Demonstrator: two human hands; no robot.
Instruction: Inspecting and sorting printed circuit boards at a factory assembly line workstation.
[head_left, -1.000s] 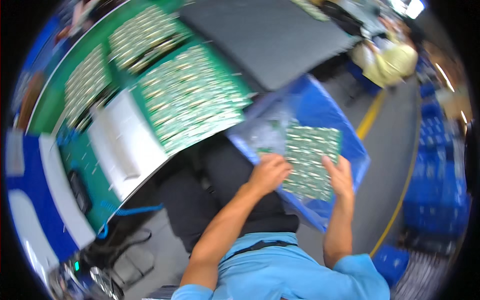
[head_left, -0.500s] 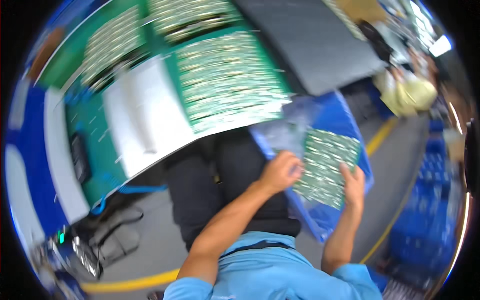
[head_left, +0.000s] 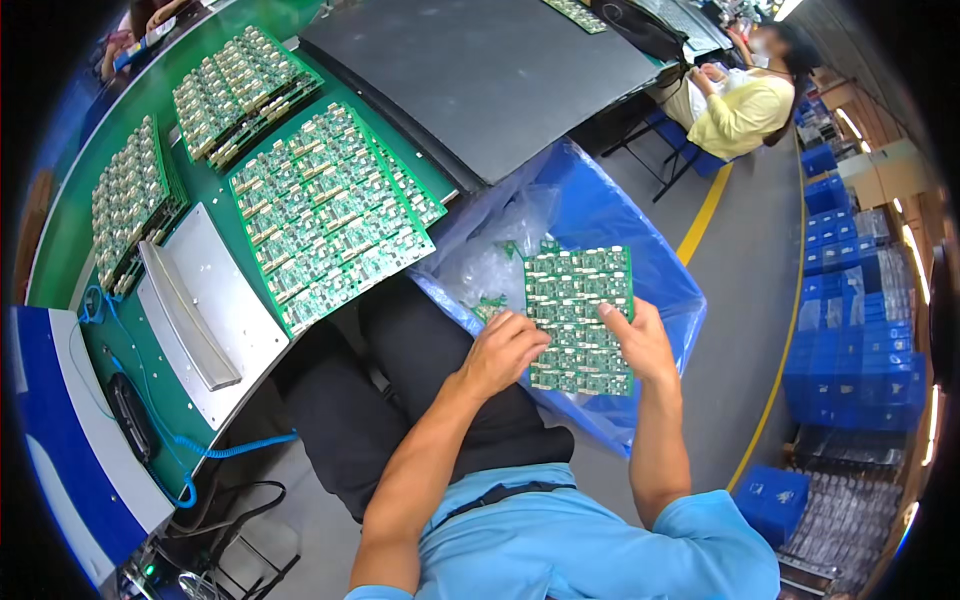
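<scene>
A green circuit board panel (head_left: pixel 578 310), covered in rows of small parts, is held up over a blue bin (head_left: pixel 655 225) lined with clear plastic. My right hand (head_left: pixel 645 340) grips the panel's right edge, thumb on its face and the other fingers behind it. At the lower left edge, my left hand (head_left: pixel 503 350) is closed, its fingertips pinching the panel's border. Inside the bin, small green board scraps (head_left: pixel 488 306) lie on the clear plastic, partly hidden by the panel and my left hand.
Stacked board panels (head_left: pixel 330 215) cover the green bench beside a white plate fixture (head_left: pixel 215 320) with an upright metal bar. A black mat (head_left: pixel 480 80) lies farther right. One person in yellow (head_left: pixel 740 115) sits beyond the bin. Blue crates (head_left: pixel 850 350) line the right side.
The view has turned and sharpened, so the bench and bin sit differently in it. My left hand has come onto the panel's left edge; my right hand still holds the panel.
</scene>
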